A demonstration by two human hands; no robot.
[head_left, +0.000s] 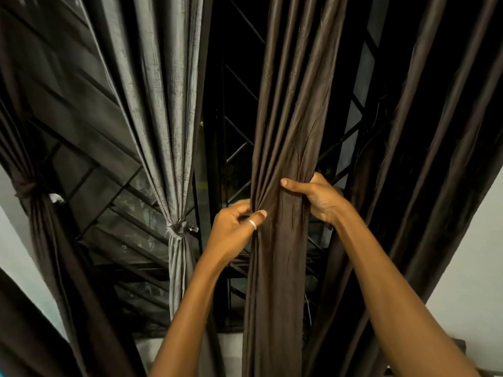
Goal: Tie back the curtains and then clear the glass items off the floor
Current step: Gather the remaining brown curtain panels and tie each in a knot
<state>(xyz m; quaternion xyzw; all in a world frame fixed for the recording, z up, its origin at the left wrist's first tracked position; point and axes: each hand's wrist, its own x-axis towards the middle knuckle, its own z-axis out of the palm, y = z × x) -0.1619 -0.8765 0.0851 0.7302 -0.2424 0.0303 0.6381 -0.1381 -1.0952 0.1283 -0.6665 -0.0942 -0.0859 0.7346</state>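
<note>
A dark brown curtain panel [283,131] hangs in the middle of the head view, bunched into a narrow column. My left hand [234,229], with a ring on the thumb, pinches its left edge. My right hand [318,195] wraps around the bunch from the right, thumb across the front. A grey curtain [168,104] to the left is tied at its waist with a knot [178,229]. Another brown curtain [40,213] at far left is also knotted. No glass items or floor are visible.
Behind the curtains is a dark window with a black metal grille [234,159]. More loose brown curtain folds [435,131] hang at the right. White wall [473,281] shows at the lower right and lower left.
</note>
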